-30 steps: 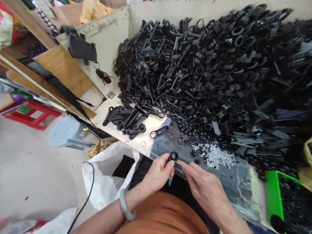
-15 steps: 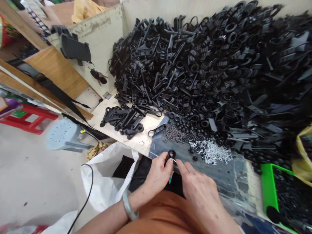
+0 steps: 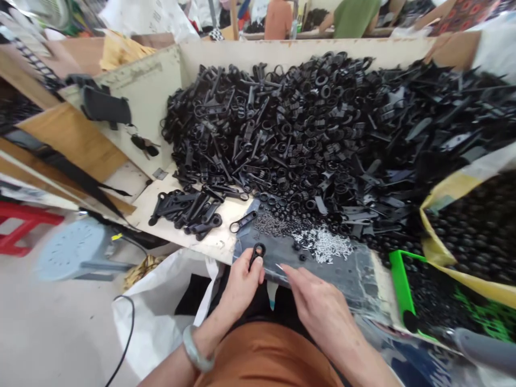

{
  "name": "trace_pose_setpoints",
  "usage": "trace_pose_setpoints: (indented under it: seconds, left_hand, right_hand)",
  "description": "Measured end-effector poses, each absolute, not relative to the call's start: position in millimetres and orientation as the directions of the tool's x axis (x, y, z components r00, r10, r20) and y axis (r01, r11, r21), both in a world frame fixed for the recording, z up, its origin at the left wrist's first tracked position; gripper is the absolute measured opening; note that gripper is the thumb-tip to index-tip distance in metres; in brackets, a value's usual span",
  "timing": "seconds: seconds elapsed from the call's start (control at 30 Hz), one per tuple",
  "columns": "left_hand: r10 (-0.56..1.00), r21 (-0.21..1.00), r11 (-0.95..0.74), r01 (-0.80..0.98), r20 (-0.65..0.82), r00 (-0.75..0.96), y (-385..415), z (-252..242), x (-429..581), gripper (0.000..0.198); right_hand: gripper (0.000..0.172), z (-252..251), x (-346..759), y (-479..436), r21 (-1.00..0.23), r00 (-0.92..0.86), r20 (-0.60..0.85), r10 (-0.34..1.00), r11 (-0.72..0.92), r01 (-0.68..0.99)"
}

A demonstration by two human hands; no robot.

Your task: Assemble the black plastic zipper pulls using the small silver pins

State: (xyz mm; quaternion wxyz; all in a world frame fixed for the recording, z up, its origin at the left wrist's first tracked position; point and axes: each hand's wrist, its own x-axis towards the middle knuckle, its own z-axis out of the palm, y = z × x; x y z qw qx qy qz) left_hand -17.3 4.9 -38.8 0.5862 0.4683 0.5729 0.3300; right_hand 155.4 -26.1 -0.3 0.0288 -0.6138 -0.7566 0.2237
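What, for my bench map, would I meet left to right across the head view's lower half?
Red stool, grey stool, white bag, left hand holding black part, right hand pinching a pin, green tray, yellow bag.

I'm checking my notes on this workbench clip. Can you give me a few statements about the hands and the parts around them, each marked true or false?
1. The left hand holds a black ring-ended part. True.
2. The right hand grips a screwdriver. False: it pinches a small silver pin.
3. A pile of silver pins lies just beyond the hands. True.
4. The green tray is on the person's left. False: it is on the right.
5. The bracelet is on the left wrist. True.
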Motion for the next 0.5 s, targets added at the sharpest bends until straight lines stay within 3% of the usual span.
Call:
trace_pose_setpoints:
  seconds: [0.17,0.5]
  left_hand:
    - [0.852,0.862,0.504,-0.054,-0.486,0.196,4,-35,-17,0.037]
    - [0.88,0.885,0.461,-0.073,-0.444,0.168,2,-44,-17,0.04]
  right_hand:
    - [0.043,-13,160,-20,-0.437,-0.298,-0.141,0.944,0.211,0.874]
    - [0.046,-3,142,-8,-0.309,-0.332,-0.221,0.917,0.257,0.916]
